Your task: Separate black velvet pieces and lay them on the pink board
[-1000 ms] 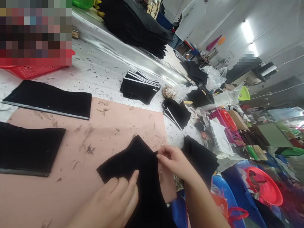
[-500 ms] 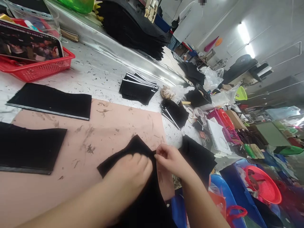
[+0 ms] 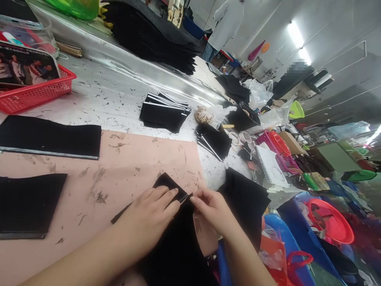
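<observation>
Head view gave us black cloth (image 3: 178,242) at the near side of a pink mat (image 3: 127,159), one corner lying flat, the larger part reaching down towards us past the bottom of the frame. Our left hand (image 3: 154,214) lay palm-down across it, fingers side by side and curled a little; we could not tell whether they gripped or only pressed. Our right hand (image 3: 212,208) had thumb and forefinger pinched together on the cloth's edge, just beside the left fingertips.

Farther left we had two black panels (image 3: 50,135) on the smudged mat — apart from each other, each with a band along its lower edge. Just right of our right hand hung more black fabric (image 3: 244,198). Beyond the mat, on the white tabletop (image 3: 98,79), we saw two stacks of white-striped black pieces (image 3: 162,115), and a spiral notebook (image 3: 269,167) off to the right. At far left a phone (image 3: 26,65) leaned in a red basket (image 3: 38,95). Past the table — near the top — stood a person in a pale top (image 3: 228,20).
</observation>
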Demonstrator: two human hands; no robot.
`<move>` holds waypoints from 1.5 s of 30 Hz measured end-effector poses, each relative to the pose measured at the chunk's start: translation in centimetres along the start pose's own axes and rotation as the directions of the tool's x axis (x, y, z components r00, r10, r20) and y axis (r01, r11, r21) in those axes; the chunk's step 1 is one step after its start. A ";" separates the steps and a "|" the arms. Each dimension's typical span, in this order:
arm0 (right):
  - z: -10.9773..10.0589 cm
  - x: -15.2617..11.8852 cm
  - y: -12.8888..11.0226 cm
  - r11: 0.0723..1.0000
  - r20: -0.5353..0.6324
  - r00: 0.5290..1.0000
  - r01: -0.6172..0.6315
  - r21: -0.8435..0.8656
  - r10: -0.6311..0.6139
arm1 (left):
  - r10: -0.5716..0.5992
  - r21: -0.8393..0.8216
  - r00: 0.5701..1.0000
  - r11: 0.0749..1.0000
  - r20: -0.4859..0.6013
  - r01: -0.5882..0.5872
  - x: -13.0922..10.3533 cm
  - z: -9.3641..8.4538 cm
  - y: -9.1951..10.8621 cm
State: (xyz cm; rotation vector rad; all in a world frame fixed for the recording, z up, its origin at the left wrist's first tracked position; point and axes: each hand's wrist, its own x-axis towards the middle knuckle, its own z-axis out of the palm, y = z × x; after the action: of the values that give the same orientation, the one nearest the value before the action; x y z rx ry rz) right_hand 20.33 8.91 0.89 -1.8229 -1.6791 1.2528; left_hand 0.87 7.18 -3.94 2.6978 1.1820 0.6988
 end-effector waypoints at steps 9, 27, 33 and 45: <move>0.8 0.3 -0.4 0.973 -0.087 0.995 0.022 -0.228 -0.042 | 0.014 -0.003 0.999 1.000 -0.045 -0.014 0.1 0.2 -0.1; 1.9 -0.9 0.9 0.691 -0.148 0.782 0.424 -0.585 -0.605 | -0.008 -0.122 0.999 0.993 -0.044 0.003 -0.2 -1.5 -0.6; 2.0 -3.2 2.2 0.490 0.147 0.727 0.583 -0.649 -0.671 | 0.154 0.006 0.987 0.988 0.040 -0.154 -1.0 -1.9 0.3; 2.7 -4.5 1.3 0.427 0.221 0.808 0.496 -0.756 -0.546 | 0.116 0.218 0.985 0.965 0.126 -0.142 -3.6 -3.4 3.3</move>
State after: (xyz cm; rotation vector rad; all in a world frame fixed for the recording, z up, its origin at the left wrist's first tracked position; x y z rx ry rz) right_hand 19.47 3.69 0.07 -1.4032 -2.7524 0.1231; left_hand -0.53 2.06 -1.33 2.9801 1.1298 0.4429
